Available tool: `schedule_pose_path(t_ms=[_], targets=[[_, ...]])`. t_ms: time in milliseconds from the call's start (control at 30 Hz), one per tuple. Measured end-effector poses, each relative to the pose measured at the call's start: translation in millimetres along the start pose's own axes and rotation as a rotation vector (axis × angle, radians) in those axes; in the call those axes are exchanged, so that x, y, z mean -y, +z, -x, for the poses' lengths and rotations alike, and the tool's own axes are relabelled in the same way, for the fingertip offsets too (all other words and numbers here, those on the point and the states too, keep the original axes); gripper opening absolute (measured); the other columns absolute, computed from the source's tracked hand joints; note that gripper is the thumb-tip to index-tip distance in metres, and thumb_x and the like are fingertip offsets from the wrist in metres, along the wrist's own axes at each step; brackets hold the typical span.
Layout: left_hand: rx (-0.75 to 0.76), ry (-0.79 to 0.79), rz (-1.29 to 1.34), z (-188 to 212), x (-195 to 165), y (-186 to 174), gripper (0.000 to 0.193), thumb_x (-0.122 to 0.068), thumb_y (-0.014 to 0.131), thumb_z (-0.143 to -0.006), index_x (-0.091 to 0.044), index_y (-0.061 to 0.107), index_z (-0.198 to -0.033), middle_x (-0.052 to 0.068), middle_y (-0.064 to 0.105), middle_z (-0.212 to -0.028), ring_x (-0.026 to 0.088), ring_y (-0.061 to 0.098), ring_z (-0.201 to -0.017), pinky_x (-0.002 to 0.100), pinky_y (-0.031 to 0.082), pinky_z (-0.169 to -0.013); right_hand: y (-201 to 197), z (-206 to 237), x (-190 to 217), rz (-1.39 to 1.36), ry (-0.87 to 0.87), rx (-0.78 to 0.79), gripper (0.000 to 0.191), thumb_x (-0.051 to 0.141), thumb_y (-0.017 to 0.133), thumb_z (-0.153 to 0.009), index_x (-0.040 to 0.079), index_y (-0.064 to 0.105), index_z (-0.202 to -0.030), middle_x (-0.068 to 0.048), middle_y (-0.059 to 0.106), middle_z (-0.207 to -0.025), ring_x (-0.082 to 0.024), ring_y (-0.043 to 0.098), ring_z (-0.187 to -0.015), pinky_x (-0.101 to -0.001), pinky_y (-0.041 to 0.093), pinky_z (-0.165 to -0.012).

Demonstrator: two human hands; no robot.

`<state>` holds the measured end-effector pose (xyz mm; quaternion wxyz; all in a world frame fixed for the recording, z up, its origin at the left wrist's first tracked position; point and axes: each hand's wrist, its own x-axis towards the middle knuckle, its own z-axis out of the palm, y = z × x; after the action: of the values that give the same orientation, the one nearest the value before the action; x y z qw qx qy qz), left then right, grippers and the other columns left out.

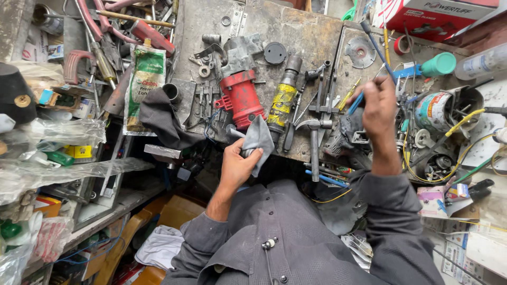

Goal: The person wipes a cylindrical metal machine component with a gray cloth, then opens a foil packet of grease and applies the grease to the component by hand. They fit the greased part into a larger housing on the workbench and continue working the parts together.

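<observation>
A cluttered metal workbench [306, 31] fills the upper view, its worn grey top strewn with tools and parts. Near its front edge lies a red power-tool housing [242, 100], with a grey cast metal piece just above it and a yellow-wrapped cylindrical part [282, 100] just to its right. Further right, a claw hammer [315, 138] lies with its handle pointing toward the person, and a dark black rag [161, 119] hangs over the bench edge to the left of the red housing. The left hand [237, 166] is closed around a grey cloth [260, 138] and what seems to be a small metal part wrapped inside it, though the cloth hides most of it; this bundle sits at the bench's front edge, just below the red housing. The right hand [379, 108] is raised over the right side of the bench, fingers pinched on a thin blue-handled tool [374, 45], probably a screwdriver, whose shaft slants up and to the left.
</observation>
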<state>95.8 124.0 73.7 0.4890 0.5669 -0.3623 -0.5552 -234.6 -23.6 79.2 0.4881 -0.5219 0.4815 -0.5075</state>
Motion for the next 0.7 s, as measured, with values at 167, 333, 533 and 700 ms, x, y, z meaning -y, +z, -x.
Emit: schedule_pose_path(t_ms=[167,333,533,700], targets=[[0.056,-0.197,0.229,7,0,9,0.011,-0.009,0.077,-0.09,-0.002,0.075,-0.097,-0.006,0.059,-0.067,0.0,0.042,-0.051,0.019,0.029,-0.044,73,97,-14,0.024,0.205,0.273,0.024,0.019,0.057,-0.106,0.004,0.052,-0.124,-0.002,0.052,-0.093,-0.009,0.048,-0.078,-0.0252,0.045,-0.071],[0.174,-0.267,0.385,9,8,22,0.018,-0.014,0.072,-0.097,-0.002,0.07,-0.11,-0.004,0.062,-0.075,0.003,0.048,-0.056,0.02,0.035,-0.046,129,142,-33,-0.075,0.191,0.387,0.038,0.012,0.069,-0.097,0.004,0.053,-0.13,0.0,0.062,-0.107,-0.005,0.055,-0.098,-0.0225,0.047,-0.087],[0.21,-0.378,0.788,6,19,3,0.034,-0.022,0.048,-0.104,-0.004,0.054,-0.132,0.009,0.063,-0.097,0.016,0.062,-0.077,0.027,0.048,-0.058,97,124,-25,0.113,0.139,-0.043,0.013,0.013,0.068,-0.104,0.003,0.063,-0.111,0.003,0.065,-0.094,-0.004,0.057,-0.084,-0.021,0.049,-0.074],[0.257,-0.316,0.852,9,25,-3,0.038,-0.029,0.04,-0.112,-0.001,0.054,-0.134,0.011,0.063,-0.098,0.017,0.062,-0.075,0.028,0.046,-0.057,60,104,6,0.875,0.35,-0.181,0.033,0.031,0.074,-0.098,0.004,0.067,-0.116,-0.011,0.066,-0.079,-0.019,0.063,-0.07,-0.0319,0.049,-0.07]])
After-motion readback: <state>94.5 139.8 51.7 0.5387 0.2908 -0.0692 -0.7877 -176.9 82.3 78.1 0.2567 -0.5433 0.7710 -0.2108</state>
